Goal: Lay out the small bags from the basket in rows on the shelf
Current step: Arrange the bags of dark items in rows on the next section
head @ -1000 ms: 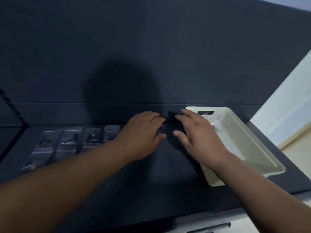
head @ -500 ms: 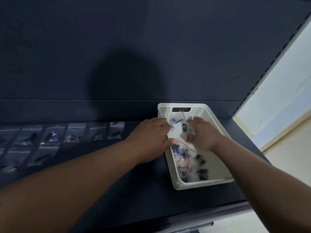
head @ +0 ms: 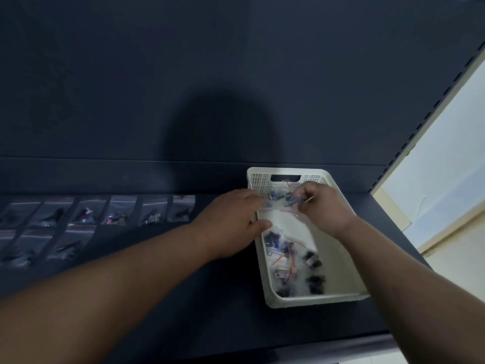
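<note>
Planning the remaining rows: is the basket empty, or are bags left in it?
Not empty. A loose pile of small bags lies in the white basket; the right hand pinches another bag above it.

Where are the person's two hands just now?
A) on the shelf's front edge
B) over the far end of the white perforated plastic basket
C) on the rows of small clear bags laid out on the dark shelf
B: the left hand and right hand meet above the far end of the white perforated plastic basket, the right one pinching small clear plastic bags there.
</note>
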